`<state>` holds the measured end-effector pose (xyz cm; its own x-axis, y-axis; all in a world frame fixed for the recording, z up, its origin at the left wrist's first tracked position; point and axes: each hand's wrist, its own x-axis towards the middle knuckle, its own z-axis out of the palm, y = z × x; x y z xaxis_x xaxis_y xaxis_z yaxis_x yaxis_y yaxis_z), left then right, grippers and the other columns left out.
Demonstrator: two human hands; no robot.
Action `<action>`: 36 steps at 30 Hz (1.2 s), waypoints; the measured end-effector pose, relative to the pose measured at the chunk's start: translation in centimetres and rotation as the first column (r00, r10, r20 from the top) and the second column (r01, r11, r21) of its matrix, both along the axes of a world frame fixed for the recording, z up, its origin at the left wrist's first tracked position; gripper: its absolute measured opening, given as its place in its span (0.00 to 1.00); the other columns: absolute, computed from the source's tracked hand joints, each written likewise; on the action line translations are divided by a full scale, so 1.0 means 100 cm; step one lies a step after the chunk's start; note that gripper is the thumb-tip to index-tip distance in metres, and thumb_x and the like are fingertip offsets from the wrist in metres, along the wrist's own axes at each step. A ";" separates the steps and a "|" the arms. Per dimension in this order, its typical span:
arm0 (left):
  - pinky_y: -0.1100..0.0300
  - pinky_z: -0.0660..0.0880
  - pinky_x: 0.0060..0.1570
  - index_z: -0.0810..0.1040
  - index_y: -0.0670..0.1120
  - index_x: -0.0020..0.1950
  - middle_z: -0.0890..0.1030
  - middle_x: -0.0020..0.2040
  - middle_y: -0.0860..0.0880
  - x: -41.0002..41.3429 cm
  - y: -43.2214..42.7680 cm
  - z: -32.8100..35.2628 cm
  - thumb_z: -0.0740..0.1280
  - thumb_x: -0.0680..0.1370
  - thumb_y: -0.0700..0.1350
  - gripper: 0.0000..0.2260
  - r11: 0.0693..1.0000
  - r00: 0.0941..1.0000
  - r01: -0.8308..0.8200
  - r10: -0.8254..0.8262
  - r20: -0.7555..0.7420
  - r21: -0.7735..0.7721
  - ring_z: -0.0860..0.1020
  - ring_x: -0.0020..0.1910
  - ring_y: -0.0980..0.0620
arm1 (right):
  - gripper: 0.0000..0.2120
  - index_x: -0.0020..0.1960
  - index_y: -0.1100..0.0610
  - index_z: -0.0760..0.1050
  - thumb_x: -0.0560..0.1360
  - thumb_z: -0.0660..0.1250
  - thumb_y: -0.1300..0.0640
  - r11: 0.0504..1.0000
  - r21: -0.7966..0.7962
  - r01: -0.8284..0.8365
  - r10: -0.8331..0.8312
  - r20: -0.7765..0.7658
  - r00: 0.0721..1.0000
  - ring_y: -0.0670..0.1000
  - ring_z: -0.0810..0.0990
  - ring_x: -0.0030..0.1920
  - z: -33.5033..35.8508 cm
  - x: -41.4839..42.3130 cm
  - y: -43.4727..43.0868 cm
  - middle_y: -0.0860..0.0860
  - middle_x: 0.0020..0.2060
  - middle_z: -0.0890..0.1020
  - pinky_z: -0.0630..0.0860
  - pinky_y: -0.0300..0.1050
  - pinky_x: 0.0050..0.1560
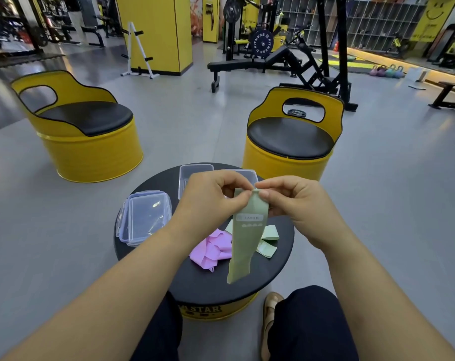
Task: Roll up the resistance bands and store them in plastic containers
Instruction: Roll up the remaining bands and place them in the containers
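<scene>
- Left hand [210, 196] and right hand [294, 201] are raised over the round black table [208, 282], fingertips meeting.
- Both pinch the top edge of an olive-green band [247, 241], thumb and forefinger closed on it from either side.
- The band hangs flat and nearly full length below the fingers. Its lower end dangles over the table's near part, with the printed label facing the camera.
- The top edge looks tucked over a little. Judged: the first turn of a roll is only starting.
- A pink band [213, 248] lies loose and crumpled on the table, unrolled.
- A paler green band [270, 232] lies flat just right of the hanging one. I cannot tell whether it is one piece or two.
- Two clear open boxes sit at the far edge, the left box [196, 165] and the right box [243, 171]. The hands partly hide both, and no band shows in the visible parts.
- Clear lids [145, 217] sit stacked on the table's left side. There may be a box beneath; I cannot tell.
- Tally, as judged: nothing rolled, nothing stored. This band needs rolling and boxing, then the pink and the pale green, then the lids go on.
</scene>
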<state>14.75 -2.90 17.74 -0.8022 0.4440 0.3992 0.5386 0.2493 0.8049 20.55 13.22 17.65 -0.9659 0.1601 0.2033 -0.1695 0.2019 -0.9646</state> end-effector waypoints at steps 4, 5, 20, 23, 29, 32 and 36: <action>0.72 0.71 0.36 0.81 0.51 0.39 0.82 0.35 0.52 0.000 -0.001 -0.001 0.71 0.72 0.37 0.08 0.999 0.999 0.010 -0.008 -0.053 0.037 0.78 0.35 0.56 | 0.05 0.46 0.61 0.80 0.73 0.67 0.67 0.999 -0.042 -0.030 0.029 -0.031 0.999 0.50 0.84 0.39 0.003 -0.001 -0.001 0.53 0.38 0.85 0.81 0.40 0.39; 0.70 0.72 0.36 0.81 0.52 0.39 0.81 0.35 0.52 -0.001 -0.003 -0.001 0.71 0.72 0.38 0.08 0.999 0.999 0.018 -0.017 -0.035 0.043 0.78 0.35 0.54 | 0.06 0.45 0.60 0.80 0.73 0.67 0.67 0.998 -0.039 -0.040 0.038 -0.043 0.998 0.49 0.84 0.39 0.004 -0.001 -0.002 0.52 0.37 0.85 0.80 0.39 0.38; 0.59 0.78 0.38 0.80 0.55 0.36 0.82 0.35 0.54 0.004 -0.006 0.003 0.66 0.67 0.39 0.10 0.993 0.998 0.048 -0.043 -0.051 0.106 0.78 0.38 0.51 | 0.08 0.41 0.61 0.79 0.71 0.67 0.72 0.996 -0.048 -0.070 0.068 -0.058 0.996 0.48 0.84 0.36 0.009 0.002 -0.006 0.49 0.33 0.84 0.80 0.39 0.39; 0.64 0.76 0.39 0.80 0.54 0.36 0.81 0.34 0.57 0.001 -0.008 0.003 0.66 0.67 0.39 0.09 0.993 0.996 0.085 -0.086 0.005 0.083 0.77 0.37 0.57 | 0.09 0.40 0.60 0.80 0.71 0.68 0.72 0.998 -0.030 -0.057 0.055 -0.037 0.998 0.49 0.84 0.37 0.010 0.002 -0.006 0.51 0.33 0.85 0.81 0.40 0.40; 0.59 0.78 0.46 0.83 0.49 0.40 0.84 0.38 0.51 -0.001 -0.014 0.004 0.74 0.69 0.40 0.04 0.990 0.982 0.135 -0.139 0.124 0.040 0.80 0.41 0.54 | 0.09 0.39 0.59 0.81 0.70 0.69 0.72 0.997 0.064 -0.030 0.032 -0.033 0.999 0.47 0.84 0.36 0.008 0.001 -0.006 0.49 0.32 0.85 0.80 0.38 0.39; 0.58 0.79 0.47 0.83 0.44 0.41 0.84 0.39 0.47 -0.001 -0.014 0.006 0.73 0.71 0.38 0.02 0.988 0.962 0.127 -0.145 0.230 0.088 0.82 0.41 0.51 | 0.11 0.38 0.55 0.82 0.69 0.70 0.70 0.990 0.144 0.002 0.007 -0.057 0.998 0.53 0.84 0.40 0.006 0.000 -0.006 0.51 0.35 0.85 0.82 0.50 0.46; 0.60 0.79 0.45 0.83 0.45 0.40 0.84 0.37 0.49 -0.001 -0.013 0.005 0.73 0.70 0.35 0.05 0.983 0.934 0.115 -0.155 0.323 0.142 0.81 0.39 0.54 | 0.11 0.40 0.53 0.82 0.70 0.71 0.69 0.964 0.264 0.016 0.009 -0.095 0.995 0.46 0.82 0.41 0.008 0.000 -0.006 0.50 0.38 0.85 0.81 0.45 0.48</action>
